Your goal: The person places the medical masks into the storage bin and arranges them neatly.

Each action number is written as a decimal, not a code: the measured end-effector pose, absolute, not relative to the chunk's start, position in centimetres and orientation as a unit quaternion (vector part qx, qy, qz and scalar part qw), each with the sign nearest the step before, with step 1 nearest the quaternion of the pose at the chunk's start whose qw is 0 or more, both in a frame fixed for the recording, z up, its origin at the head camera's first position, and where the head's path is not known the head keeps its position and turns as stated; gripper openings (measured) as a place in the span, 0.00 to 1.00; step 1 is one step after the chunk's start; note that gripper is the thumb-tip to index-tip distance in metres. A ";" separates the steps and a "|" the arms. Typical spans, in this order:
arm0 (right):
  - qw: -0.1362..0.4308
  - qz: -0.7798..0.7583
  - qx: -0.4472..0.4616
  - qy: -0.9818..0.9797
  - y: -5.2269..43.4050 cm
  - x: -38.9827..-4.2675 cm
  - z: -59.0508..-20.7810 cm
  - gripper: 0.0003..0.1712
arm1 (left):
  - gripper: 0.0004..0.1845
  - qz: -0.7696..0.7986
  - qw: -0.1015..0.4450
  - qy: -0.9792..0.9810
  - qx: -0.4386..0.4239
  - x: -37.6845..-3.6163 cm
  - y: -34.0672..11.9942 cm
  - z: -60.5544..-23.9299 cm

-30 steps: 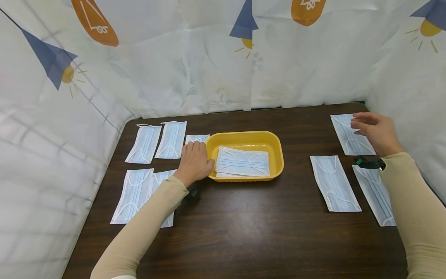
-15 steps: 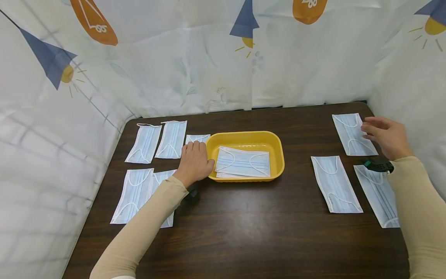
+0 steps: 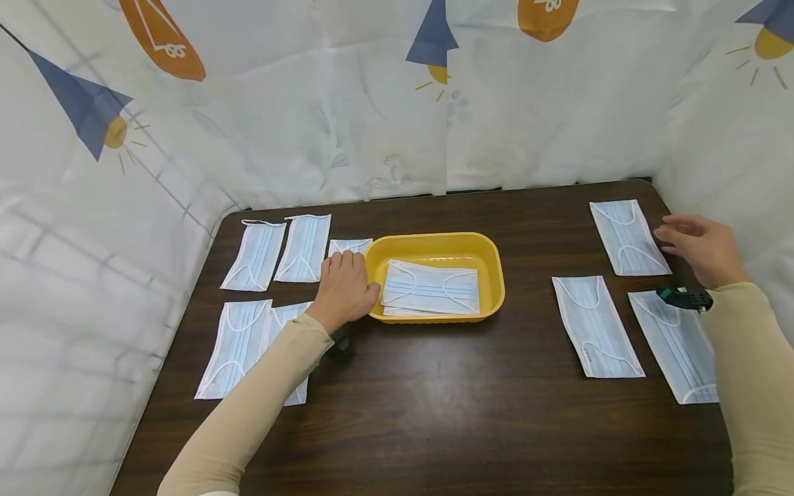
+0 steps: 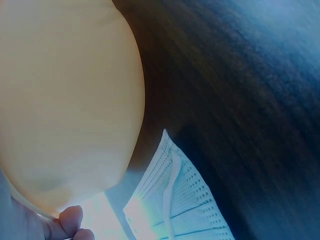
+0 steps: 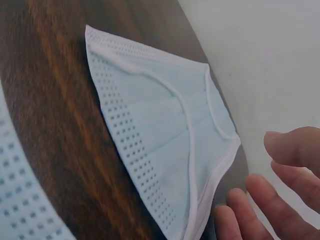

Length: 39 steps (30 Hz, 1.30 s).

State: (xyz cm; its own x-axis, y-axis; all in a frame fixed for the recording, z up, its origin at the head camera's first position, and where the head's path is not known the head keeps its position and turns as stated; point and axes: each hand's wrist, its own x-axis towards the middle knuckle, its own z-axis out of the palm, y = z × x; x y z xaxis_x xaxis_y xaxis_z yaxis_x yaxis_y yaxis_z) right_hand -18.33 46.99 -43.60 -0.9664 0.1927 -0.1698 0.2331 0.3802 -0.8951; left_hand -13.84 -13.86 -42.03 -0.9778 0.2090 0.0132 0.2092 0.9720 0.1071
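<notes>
A yellow tray (image 3: pixel 434 240) stands mid-table with light blue face masks (image 3: pixel 431 288) lying in it. My left hand (image 3: pixel 347 275) rests against the tray's left end, its thumb along the rim and its fingers on a small mask (image 3: pixel 351 245). The left wrist view shows the tray's outer wall (image 4: pixel 65 100), a fingertip (image 4: pixel 70 219) and a mask (image 4: pixel 180 205). My right hand (image 3: pixel 676 231) hovers with relaxed fingers, holding nothing, just right of the far right mask (image 3: pixel 628 236). In the right wrist view its fingers (image 5: pixel 280 200) are beside that mask (image 5: pixel 165 145), apart from it.
Two more masks (image 3: pixel 595 325) (image 3: pixel 676 344) lie at the near right. Several masks (image 3: pixel 254 255) (image 3: pixel 236 344) lie left of the tray. A printed white cloth (image 3: pixel 372 103) walls in the dark wooden table (image 3: pixel 434 413) at the back and on both sides.
My right hand has lifted off the far right mask and drawn back to the right, leaving it flat on the table. The left hand has stayed put.
</notes>
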 end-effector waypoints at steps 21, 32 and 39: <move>0.064 -0.283 0.087 0.953 47.2 -18.8 -43.7 0.30 | 0.18 -0.057 0.007 -0.993 -0.106 -13.8 -13.9 -42.1; 0.077 -0.286 0.102 0.950 46.9 -19.1 -43.4 0.33 | 0.18 -0.060 0.009 -0.993 -0.103 -13.7 -13.8 -42.1; 0.086 -0.280 0.104 0.951 45.9 -19.2 -42.8 0.30 | 0.18 -0.061 0.008 -0.993 -0.103 -13.7 -13.8 -42.1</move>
